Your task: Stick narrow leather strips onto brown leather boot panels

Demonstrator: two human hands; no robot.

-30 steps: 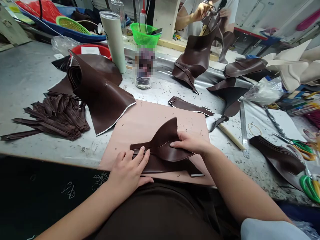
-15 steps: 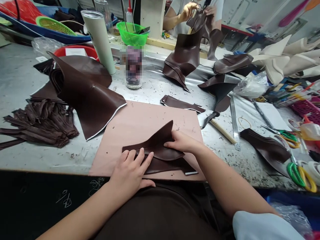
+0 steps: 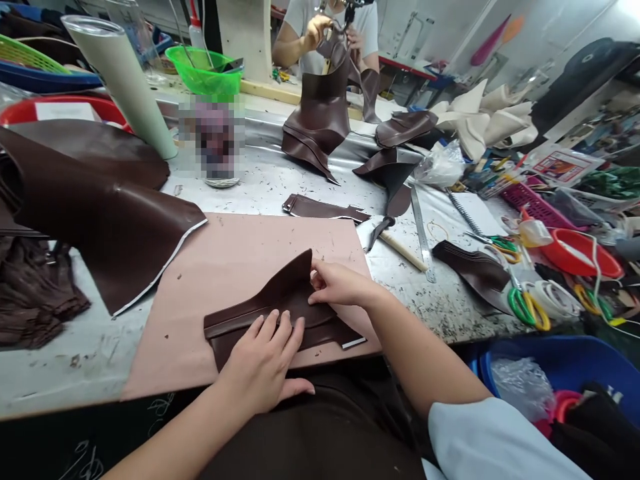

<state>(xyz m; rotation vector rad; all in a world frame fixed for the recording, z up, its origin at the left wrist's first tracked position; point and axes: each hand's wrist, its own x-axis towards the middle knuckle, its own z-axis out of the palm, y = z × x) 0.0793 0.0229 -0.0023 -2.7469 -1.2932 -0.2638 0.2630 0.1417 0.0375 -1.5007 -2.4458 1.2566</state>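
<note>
A dark brown leather piece lies on a pinkish board in front of me, its far right corner lifted. My right hand pinches the raised edge of that piece between thumb and fingers. Flat across its lower middle rests my left hand, fingers stretched out and thumb pointing right. Underneath, a second brown leather piece with a white strip at its right end sticks out toward me. Part of both pieces is hidden by the left hand.
Brown leather with a white edge covers the left. Behind stand a pale tumbler and a green basket. A steel ruler, stacked leather and scissors lie right. Across the table, a person handles leather.
The view has turned to the right, so the table's things shift left. My left hand has slid rightward along the leather, uncovering its left end. My right hand keeps its hold.
</note>
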